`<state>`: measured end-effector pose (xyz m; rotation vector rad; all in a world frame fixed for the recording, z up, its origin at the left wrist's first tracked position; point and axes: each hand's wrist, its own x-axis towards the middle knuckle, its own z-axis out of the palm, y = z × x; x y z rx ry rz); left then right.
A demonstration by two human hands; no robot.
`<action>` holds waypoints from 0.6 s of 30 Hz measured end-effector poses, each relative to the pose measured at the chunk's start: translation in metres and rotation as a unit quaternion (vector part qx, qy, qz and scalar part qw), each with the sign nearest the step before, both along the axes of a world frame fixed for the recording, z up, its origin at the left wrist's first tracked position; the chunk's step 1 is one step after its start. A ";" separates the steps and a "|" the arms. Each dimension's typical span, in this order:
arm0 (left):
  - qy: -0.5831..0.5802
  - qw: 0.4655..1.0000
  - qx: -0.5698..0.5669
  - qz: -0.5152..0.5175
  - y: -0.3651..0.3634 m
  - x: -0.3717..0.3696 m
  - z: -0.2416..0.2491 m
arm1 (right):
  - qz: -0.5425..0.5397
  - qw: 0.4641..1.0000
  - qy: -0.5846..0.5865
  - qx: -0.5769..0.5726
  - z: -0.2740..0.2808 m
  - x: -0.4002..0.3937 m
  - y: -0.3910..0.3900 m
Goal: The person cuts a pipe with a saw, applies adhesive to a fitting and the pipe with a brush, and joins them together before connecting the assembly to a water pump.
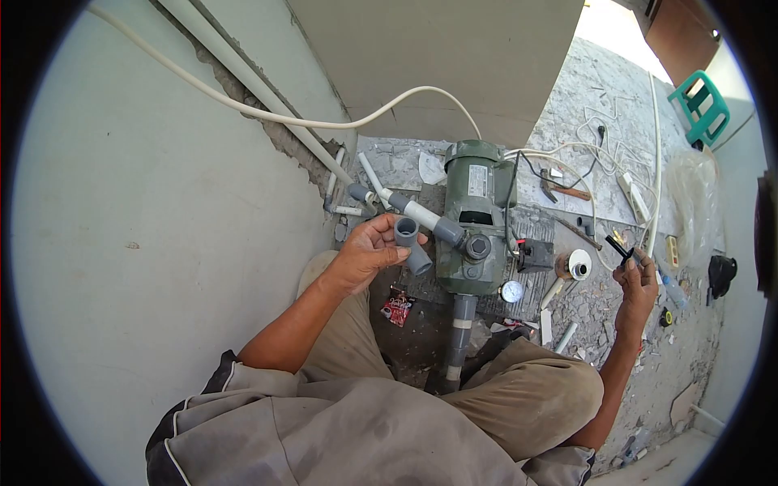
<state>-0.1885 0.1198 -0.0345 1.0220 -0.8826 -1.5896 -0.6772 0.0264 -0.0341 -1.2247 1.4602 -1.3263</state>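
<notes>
The left hand (369, 251) gripped a grey pipe fitting (410, 244) just in front of the green pump (474, 219), close to the pump's inlet pipe (421, 215). The right hand (638, 285), well apart from the left, pinched a small black tool (620, 247). A pressure gauge (511, 291), a tape roll (577, 264), a hammer (565, 191) and loose white cables (604, 154) lay around the pump on the rough floor (600, 97). The person's knees flanked the grey vertical pipe (460, 328).

Bright daylight, fisheye-warped dark corners.
</notes>
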 end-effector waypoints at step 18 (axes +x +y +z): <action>0.003 1.000 0.012 0.003 -0.009 -0.013 0.008 | -0.120 0.987 0.094 0.050 -0.090 -0.062 -0.002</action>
